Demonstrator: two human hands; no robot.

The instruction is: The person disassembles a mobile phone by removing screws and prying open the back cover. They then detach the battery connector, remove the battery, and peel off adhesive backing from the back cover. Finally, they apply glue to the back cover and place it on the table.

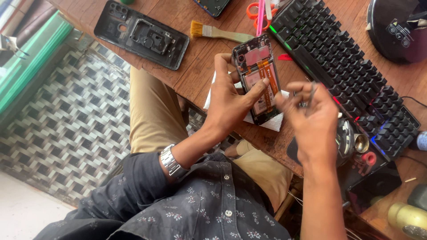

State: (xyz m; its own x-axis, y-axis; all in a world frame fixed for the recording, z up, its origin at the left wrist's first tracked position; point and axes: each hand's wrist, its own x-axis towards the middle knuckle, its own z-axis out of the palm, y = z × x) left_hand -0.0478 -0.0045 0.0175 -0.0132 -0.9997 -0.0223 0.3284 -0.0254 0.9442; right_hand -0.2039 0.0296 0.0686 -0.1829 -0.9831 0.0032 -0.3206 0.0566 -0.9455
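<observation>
An opened phone (259, 75) with its back removed lies on a white tissue (273, 122) on the wooden desk (195, 73), showing a battery and orange flex cables. My left hand (229, 100) holds the phone's left edge, with one finger pressing on the battery. My right hand (311, 120) hovers just right of the phone, fingers pinched on thin metal tweezers (311, 94).
A black phone back frame (142, 34) lies at the desk's left end. A small brush (215, 32) and orange-handled scissors (257, 10) sit behind the phone. A black keyboard (344, 66) runs along the right. Small round containers (360, 143) and another dark phone (373, 186) lie nearer me.
</observation>
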